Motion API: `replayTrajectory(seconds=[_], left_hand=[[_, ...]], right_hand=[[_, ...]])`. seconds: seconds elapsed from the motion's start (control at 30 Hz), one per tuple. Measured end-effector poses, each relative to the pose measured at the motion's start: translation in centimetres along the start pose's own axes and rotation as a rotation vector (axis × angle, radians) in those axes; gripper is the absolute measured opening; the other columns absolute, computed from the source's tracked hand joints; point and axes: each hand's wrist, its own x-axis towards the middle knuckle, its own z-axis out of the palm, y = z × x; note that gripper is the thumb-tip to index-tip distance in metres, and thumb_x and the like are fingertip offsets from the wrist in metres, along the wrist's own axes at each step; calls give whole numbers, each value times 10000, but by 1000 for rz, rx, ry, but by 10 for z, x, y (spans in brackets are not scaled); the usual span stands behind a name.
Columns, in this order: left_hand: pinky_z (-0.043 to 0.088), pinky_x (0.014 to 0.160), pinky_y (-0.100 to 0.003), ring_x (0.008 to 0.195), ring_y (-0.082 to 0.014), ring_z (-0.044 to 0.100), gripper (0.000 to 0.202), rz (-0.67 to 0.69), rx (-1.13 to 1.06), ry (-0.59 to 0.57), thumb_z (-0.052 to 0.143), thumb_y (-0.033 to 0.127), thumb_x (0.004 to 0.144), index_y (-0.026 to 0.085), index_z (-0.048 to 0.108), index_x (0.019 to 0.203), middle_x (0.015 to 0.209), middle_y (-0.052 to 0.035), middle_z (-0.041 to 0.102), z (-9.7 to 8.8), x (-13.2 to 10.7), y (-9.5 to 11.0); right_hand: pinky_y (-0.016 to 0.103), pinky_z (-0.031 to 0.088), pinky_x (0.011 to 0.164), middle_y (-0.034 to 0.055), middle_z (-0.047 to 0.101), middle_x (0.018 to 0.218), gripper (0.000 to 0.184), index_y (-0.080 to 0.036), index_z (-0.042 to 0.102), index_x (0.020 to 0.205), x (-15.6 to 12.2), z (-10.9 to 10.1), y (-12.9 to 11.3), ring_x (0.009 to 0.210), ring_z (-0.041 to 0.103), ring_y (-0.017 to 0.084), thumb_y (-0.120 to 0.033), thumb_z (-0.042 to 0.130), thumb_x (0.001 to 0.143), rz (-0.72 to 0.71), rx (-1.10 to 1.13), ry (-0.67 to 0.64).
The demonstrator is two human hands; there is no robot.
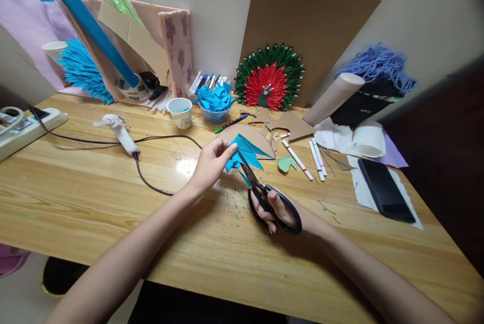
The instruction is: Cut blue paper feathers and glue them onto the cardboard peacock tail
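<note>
In the head view, some fingers of your left hand (214,160) are hidden, and the tips of the scissors (250,178) blur into the blue sheet (247,148). Your left thumb and fingers pinch that thin, sharp-pointed sheet above the wood-grained table (212,258); your right hand (279,207) curls through the scissors' rounded black handles.

Site: indoors. You are at a wooden table (113,223) against a pale wall (219,11), laid out as a craft workspace. Evidence in front of you: a red-and-green petalled ornament (260,79), a bowl (214,115) of cut blue pieces (214,96), loose markers (297,161), blue yarn (378,66), a cardboard sheet (310,26). A power strip (38,131) lies near the table's left end, a phone (385,190) toward its right. Home or studio: you cannot tell which from this view.
</note>
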Motion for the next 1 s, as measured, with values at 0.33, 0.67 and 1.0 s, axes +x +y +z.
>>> replayTrajectory(seconds=[0.33, 0.67, 1.0], left_hand=[[375, 520, -191, 550, -78, 456, 305, 6, -5, 8, 592, 426, 787, 140, 578, 682, 616, 21, 522, 0, -1, -1], [362, 503, -190, 530, -75, 453, 286, 18, 9, 11, 619, 404, 773, 133, 645, 687, 582, 22, 546, 1, -3, 1], [360, 484, -196, 520, -76, 458, 296, -63, -30, 3, 643, 424, 743, 132, 678, 716, 587, 9, 572, 3, -4, 1]], right_hand=[[166, 335, 328, -79, 370, 492, 715, -175, 442, 712, 0, 0, 3, 334, 377, 47, -855, 225, 679, -2, 3, -1], [154, 297, 306, -81, 384, 480, 656, -172, 442, 697, 3, 4, 10, 306, 394, 45, -814, 308, 718, -10, 43, 46], [157, 317, 316, -90, 387, 451, 693, -172, 453, 749, 5, 7, 16, 308, 411, 54, -840, 283, 682, -27, 95, 42]])
